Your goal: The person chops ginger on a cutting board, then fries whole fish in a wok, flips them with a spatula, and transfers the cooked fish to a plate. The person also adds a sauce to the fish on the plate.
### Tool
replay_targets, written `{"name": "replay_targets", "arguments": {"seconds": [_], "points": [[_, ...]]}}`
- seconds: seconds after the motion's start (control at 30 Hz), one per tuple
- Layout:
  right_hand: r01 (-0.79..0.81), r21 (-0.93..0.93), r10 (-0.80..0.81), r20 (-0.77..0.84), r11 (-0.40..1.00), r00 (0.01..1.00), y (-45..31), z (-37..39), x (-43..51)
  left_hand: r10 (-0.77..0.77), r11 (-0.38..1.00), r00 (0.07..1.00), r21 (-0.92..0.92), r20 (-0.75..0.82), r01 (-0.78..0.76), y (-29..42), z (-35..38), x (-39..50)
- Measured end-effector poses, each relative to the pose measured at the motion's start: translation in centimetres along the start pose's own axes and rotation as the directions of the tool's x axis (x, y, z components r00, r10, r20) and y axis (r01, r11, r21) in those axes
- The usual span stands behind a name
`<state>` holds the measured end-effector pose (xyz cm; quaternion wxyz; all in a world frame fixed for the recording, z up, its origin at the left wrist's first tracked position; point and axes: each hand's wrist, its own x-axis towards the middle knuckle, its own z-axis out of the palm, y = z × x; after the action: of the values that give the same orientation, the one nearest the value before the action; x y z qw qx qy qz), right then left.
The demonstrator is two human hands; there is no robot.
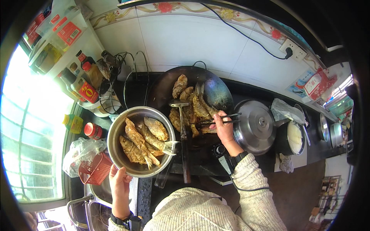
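Observation:
My left hand grips the near rim of a round metal basin, which holds several browned fish and is held up left of a wok. In my right hand is a pair of dark chopsticks, their tips over the fish in the dark wok. More browned fish lie in the wok, whole and in pieces. A metal spatula with a dark handle rests across the wok's near edge, its blade over the fish.
Right of the wok stand a domed metal lid and a dark pot with pale contents. To the left are sauce bottles, a red-lidded jar, a red plastic basket and a sink. A tiled wall rises behind.

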<state>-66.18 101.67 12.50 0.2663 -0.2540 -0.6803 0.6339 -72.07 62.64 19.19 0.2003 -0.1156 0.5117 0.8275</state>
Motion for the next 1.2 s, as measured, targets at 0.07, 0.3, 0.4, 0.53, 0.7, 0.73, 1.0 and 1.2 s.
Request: {"name": "replay_targets", "arguments": {"seconds": [0.07,0.3,0.4,0.53,0.7,0.73,1.0,1.2], "points": [[-0.047,-0.032,0.048,0.046,0.998,0.998,0.0,0.0,0.1,0.013,1.0,0.999,0.001,0.046,-0.013,-0.1,-0.1,0.0],[0.109,-0.201,-0.082,0.141,0.974,0.987,0.7,1.4,0.2,0.004,1.0,1.0,0.001,0.022,-0.004,-0.3,-0.2,-0.3],[-0.09,0.049,0.088,0.03,0.995,0.996,0.4,1.4,0.5,0.008,1.0,1.0,-0.006,0.016,-0.008,-0.2,-0.1,-0.5],[-0.18,0.34,0.211,-0.055,0.923,0.976,-0.3,-0.4,1.5,0.018,1.0,1.0,0.008,0.012,-0.018,-0.2,0.1,-0.6],[-0.247,0.422,0.315,-0.099,0.872,0.944,-1.4,-3.1,2.3,0.014,1.0,1.0,0.0,-0.002,-0.014,0.0,0.6,-0.7],[-0.218,0.472,0.307,-0.119,0.854,0.944,-1.7,-3.6,2.6,0.015,1.0,1.0,0.0,-0.001,-0.015,0.0,0.8,-0.6],[-0.139,0.52,0.24,-0.132,0.843,0.962,-5.6,-5.9,4.7,-0.012,1.0,0.994,-0.006,0.107,0.013,0.1,2.8,1.3],[-0.021,0.501,0.087,-0.109,0.865,0.99,-12.7,-6.3,5.2,-0.043,0.993,0.983,0.112,0.179,0.023,-0.6,5.3,3.3]]}}
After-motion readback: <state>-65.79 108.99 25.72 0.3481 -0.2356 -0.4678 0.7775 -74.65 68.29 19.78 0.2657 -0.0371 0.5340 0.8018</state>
